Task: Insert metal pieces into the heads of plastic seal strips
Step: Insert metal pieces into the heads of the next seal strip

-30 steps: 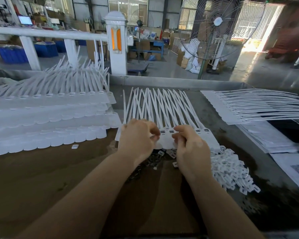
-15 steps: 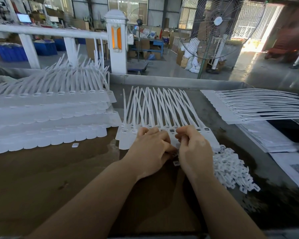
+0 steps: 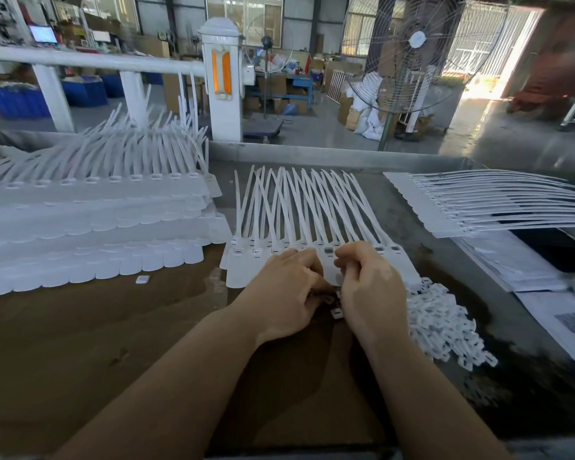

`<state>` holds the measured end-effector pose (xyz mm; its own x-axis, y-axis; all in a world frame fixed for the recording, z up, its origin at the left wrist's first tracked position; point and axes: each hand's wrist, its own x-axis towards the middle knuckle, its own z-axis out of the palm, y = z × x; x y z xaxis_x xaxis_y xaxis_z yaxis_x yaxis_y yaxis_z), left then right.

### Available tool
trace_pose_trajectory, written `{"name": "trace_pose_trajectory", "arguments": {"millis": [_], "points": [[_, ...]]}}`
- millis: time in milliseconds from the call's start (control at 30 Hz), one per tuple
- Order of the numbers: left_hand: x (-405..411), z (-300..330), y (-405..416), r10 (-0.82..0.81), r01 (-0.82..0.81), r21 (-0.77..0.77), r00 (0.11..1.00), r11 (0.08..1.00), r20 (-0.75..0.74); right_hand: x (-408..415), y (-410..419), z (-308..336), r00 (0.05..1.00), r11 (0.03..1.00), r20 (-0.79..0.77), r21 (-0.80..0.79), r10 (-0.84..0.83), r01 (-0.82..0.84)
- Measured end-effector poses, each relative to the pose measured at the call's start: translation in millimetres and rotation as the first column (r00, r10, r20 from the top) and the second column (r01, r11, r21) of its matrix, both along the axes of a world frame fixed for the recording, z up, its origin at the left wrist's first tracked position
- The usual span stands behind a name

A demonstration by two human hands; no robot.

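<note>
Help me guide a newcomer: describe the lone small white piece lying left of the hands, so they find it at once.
Start at the big stack of white seal strips on the left of the table. Just below its near edge, on bare brown tabletop, lies the small white piece. It lies alone, well apart from the heap of similar pieces right of the hands.

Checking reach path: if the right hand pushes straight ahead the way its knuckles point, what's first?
Likely the heads of the fanned seal strips right in front of the right hand; depth is unclear, the curled fingers may already touch them.

Left hand (image 3: 284, 295) slid right along the seal strips (image 3: 312, 227), closing beside the right hand (image 3: 370, 290).
</note>
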<state>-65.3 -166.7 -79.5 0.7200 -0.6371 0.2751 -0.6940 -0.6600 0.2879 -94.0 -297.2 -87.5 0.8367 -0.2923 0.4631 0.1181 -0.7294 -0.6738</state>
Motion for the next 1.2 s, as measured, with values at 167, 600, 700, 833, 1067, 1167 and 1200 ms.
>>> {"name": "trace_pose_trajectory", "arguments": {"millis": [167, 600, 700, 833, 1067, 1167, 1200], "points": [[1.7, 0.6, -0.6, 0.019, -0.020, -0.020, 0.999, 1.000, -0.030, 1.0, -0.1, -1.0, 1.000, 1.000, -0.006, -0.025, 0.000, -0.001], [6.5, 6.5, 8.5, 0.181, -0.277, -0.447, 0.953, 0.851, -0.245, 1.1, -1.2, -0.7, 1.000, 0.998, 0.011, -0.061, 0.006, -0.005], [10.3, 8.8, 13.3, 0.210, -0.379, -0.544, 0.914, 0.749, -0.348, 0.9, -1.3, -1.7, 1.000, 0.996, 0.001, -0.094, 0.008, -0.008], [17.5, 13.0, 20.4, 0.151, -0.464, -0.604, 0.856, 0.647, -0.495, 1.5, 0.2, -3.9, 1.000, 0.989, -0.006, -0.149, 0.022, -0.023], [35.1, 17.8, 25.9, 0.147, -0.500, -0.564, 0.819, 0.658, -0.555, 3.2, -1.2, -6.0, 1.000, 0.985, -0.005, -0.169, 0.022, -0.022], [40.8, 20.6, 24.0, 0.164, -0.490, -0.515, 0.817, 0.703, -0.553, 3.4, -0.9, -6.1, 1.000, 0.983, 0.006, -0.180, 0.028, -0.027], [42.4, 21.8, 23.2, 0.179, -0.483, -0.495, 0.822, 0.722, -0.540, 3.4, -1.0, -6.2, 1.000, 0.983, 0.011, -0.184, 0.028, -0.026]]}}
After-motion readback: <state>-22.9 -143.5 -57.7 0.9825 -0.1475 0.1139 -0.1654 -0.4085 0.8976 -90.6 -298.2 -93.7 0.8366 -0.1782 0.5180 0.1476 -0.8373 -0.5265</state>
